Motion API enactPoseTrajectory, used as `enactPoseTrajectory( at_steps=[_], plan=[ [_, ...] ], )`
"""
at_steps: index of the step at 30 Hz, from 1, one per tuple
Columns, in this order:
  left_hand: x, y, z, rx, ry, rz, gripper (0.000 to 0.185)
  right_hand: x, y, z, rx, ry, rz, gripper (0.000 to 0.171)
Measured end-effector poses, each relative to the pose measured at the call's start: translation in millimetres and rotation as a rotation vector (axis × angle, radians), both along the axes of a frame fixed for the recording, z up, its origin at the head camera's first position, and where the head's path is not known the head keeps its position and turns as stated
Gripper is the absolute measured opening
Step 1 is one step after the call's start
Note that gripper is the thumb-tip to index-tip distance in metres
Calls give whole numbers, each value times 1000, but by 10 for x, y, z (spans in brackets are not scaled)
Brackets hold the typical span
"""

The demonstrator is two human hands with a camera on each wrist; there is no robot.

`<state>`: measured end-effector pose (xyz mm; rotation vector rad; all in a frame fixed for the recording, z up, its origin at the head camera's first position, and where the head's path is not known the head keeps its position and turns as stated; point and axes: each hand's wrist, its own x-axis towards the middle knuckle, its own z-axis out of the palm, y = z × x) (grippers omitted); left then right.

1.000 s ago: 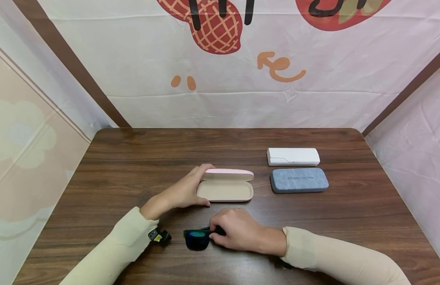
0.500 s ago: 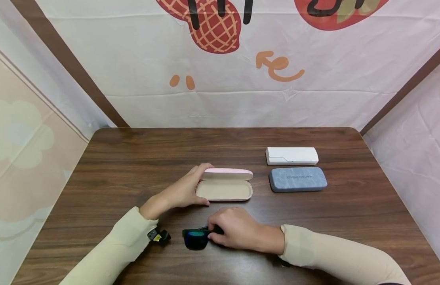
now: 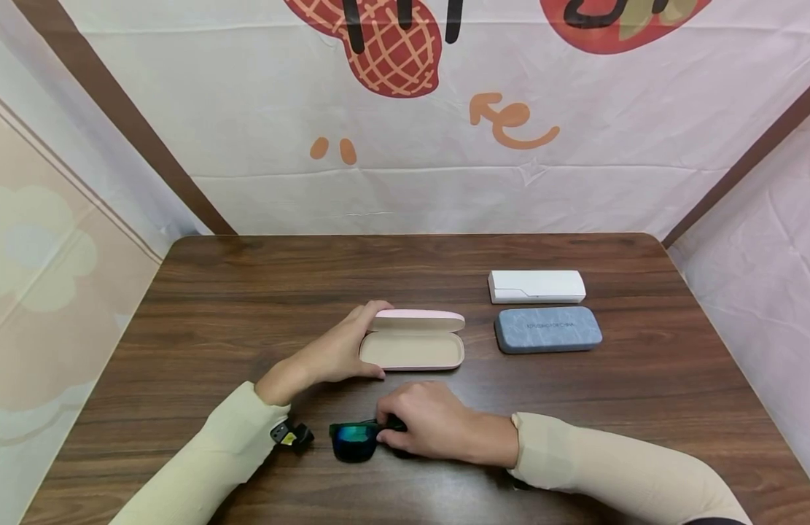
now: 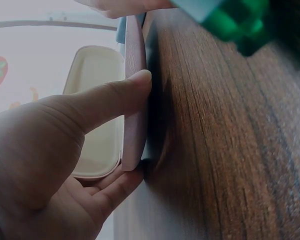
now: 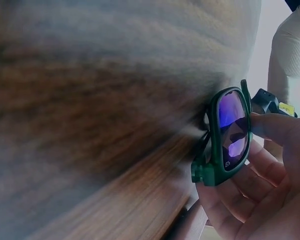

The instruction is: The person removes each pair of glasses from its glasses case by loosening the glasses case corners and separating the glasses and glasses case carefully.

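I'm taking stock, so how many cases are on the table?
3: the open pink case, gripped by the left hand; the blue case to its right; and the white case just behind the blue one. None seems hidden.

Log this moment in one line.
left hand: grips open, empty pink case | right hand: holds sunglasses | white case, blue case: closed, on table
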<state>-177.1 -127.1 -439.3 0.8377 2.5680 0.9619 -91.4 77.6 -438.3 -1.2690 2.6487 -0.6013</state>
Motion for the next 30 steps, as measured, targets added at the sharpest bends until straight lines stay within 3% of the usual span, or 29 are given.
enactPoseTrajectory(
  at_steps=[30],
  plan=[
    [-2, -2, 2, -6, 4, 4, 99, -18, 14, 5, -21, -30, -16, 14]
  ],
)
